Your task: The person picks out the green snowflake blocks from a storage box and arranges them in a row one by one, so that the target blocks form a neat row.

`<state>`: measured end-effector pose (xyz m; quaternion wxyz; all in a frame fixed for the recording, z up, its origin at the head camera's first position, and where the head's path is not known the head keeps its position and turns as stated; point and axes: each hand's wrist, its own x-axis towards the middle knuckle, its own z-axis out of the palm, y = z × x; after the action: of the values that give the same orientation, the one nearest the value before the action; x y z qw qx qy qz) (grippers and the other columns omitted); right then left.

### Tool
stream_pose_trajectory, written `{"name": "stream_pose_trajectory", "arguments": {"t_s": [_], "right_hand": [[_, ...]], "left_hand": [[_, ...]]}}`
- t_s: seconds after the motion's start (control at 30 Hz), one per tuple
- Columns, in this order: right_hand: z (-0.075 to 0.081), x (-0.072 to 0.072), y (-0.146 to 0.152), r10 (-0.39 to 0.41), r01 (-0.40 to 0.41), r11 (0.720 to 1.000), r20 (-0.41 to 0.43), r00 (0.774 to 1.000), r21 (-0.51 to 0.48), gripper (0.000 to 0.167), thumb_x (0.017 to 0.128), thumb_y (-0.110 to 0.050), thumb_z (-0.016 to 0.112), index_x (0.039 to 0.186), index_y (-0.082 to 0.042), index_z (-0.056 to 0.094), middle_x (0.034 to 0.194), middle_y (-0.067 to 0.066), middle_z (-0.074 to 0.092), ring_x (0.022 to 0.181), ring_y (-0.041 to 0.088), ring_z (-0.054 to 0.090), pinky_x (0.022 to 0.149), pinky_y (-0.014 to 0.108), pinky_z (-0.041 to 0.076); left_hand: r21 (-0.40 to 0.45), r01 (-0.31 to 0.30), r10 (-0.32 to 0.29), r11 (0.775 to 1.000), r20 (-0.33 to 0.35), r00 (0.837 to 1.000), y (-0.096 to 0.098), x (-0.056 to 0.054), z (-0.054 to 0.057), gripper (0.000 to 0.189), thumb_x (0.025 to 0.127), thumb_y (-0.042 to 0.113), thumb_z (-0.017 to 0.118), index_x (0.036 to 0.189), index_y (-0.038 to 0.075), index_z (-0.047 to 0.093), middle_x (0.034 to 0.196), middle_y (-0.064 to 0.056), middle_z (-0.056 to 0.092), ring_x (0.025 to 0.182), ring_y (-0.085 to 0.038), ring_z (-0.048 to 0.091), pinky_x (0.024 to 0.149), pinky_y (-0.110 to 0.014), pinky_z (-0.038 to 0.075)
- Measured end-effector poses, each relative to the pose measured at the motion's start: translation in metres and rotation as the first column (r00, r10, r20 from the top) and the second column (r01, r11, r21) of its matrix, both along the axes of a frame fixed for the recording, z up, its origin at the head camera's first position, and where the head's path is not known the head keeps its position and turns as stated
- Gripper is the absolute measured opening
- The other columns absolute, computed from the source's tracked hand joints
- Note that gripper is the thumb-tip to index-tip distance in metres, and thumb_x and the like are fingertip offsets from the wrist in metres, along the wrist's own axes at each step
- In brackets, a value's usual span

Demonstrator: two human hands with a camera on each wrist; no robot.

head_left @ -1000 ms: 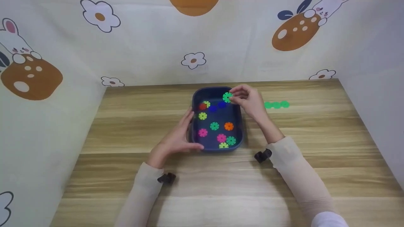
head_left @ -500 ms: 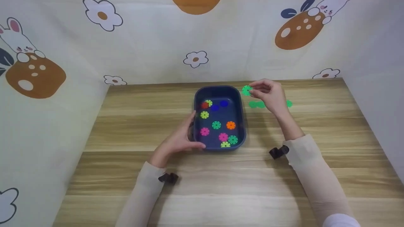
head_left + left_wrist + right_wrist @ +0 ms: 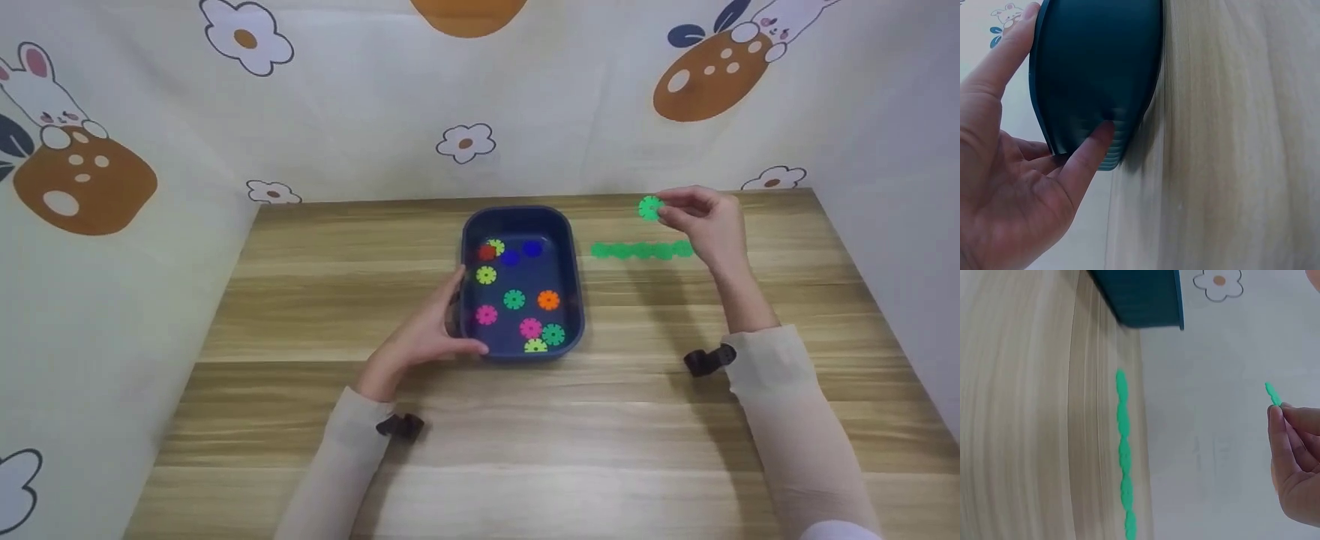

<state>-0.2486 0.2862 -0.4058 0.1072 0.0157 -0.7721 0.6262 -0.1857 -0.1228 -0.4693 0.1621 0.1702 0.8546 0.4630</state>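
My left hand (image 3: 420, 330) holds the near left corner of a dark blue plastic bin (image 3: 579, 300). Its thumb lies over the near rim; in the left wrist view, fingers (image 3: 1092, 149) touch the outer wall. Several notched discs lie inside, including an orange disc (image 3: 549, 300), a pink disc (image 3: 486, 315) and a red disc (image 3: 487, 252). Between thumb and fingertips, my right hand (image 3: 712, 225) pinches a green notched disc (image 3: 649, 208) above the table, right of the bin. Nearby lies a row of green discs (image 3: 641, 250), end to end, its right end partly hidden by the hand.
The wood-grain table (image 3: 480, 442) runs back to a cloth backdrop (image 3: 360, 112) printed with flowers and rabbits. More cloth encloses the left and right sides. A small black wrist camera (image 3: 709, 361) sits at the right cuff, another black camera (image 3: 401, 427) at the left.
My right hand has carried the green disc from above the bin rightward, past the far side of the green row. The left hand keeps its hold on the bin.
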Motion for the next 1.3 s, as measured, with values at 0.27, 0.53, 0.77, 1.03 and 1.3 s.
{"name": "stream_pose_trajectory", "arguments": {"t_s": [0.27, 0.53, 0.77, 1.03, 1.3], "right_hand": [[-0.009, -0.003, 0.032, -0.059, 0.072, 0.985, 0.085, 0.995, -0.158, 0.018, 0.087, 0.008, 0.069, 0.104, 0.006, 0.072, 0.077, -0.005, 0.073, 0.071, 0.004, 0.071, 0.071, 0.016, 0.059], [-0.014, 0.001, 0.056, -0.082, 0.119, 0.971, 0.175, 0.981, -0.209, 0.024, 0.086, 0.015, 0.065, 0.086, -0.007, 0.074, 0.072, -0.006, 0.073, 0.067, 0.002, 0.071, 0.068, 0.015, 0.059], [-0.035, -0.005, 0.077, -0.155, 0.165, 0.986, 0.279, 0.948, -0.012, 0.017, 0.089, 0.007, 0.067, 0.1, -0.004, 0.072, 0.077, -0.013, 0.067, 0.07, -0.002, 0.066, 0.07, 0.011, 0.057], [-0.049, -0.012, 0.089, -0.256, 0.142, 0.939, 0.36, 0.897, 0.313, 0.025, 0.092, -0.007, 0.07, 0.116, -0.001, 0.068, 0.071, -0.03, 0.059, 0.073, -0.011, 0.057, 0.067, 0.005, 0.05], [-0.052, -0.011, 0.091, -0.231, 0.135, 0.958, 0.403, 0.886, 0.253, 0.02, 0.091, -0.005, 0.069, 0.111, -0.002, 0.071, 0.071, -0.024, 0.062, 0.072, -0.01, 0.06, 0.071, 0.01, 0.055]], "left_hand": [[-0.022, -0.012, 0.013, 1.0, 0.004, 1.0, -0.001, 0.002, 0.004, 0.127, 0.069, 0.033, 0.092, 0.162, 0.019, 0.007, 0.168, -0.009, 0.015, 0.154, -0.029, 0.02, 0.126, -0.051, 0.017], [-0.008, -0.015, 0.015, 1.0, 0.015, 1.0, -0.002, 0.004, 0.005, 0.126, 0.071, 0.031, 0.091, 0.162, 0.017, 0.006, 0.168, -0.011, 0.013, 0.154, -0.03, 0.019, 0.127, -0.05, 0.016], [-0.018, -0.022, 0.022, 1.0, 0.019, 1.0, -0.001, 0.005, 0.003, 0.125, 0.071, 0.031, 0.091, 0.162, 0.019, 0.006, 0.169, -0.009, 0.012, 0.155, -0.029, 0.017, 0.127, -0.049, 0.017], [-0.011, -0.019, 0.019, 1.0, 0.01, 1.0, 0.0, 0.005, 0.001, 0.125, 0.071, 0.033, 0.091, 0.162, 0.021, 0.007, 0.169, -0.007, 0.013, 0.154, -0.027, 0.02, 0.126, -0.049, 0.019], [0.01, 0.006, -0.007, 1.0, 0.005, 1.0, 0.0, 0.003, 0.003, 0.126, 0.071, 0.032, 0.091, 0.162, 0.016, 0.005, 0.168, -0.009, 0.013, 0.154, -0.028, 0.02, 0.127, -0.047, 0.019]]}}
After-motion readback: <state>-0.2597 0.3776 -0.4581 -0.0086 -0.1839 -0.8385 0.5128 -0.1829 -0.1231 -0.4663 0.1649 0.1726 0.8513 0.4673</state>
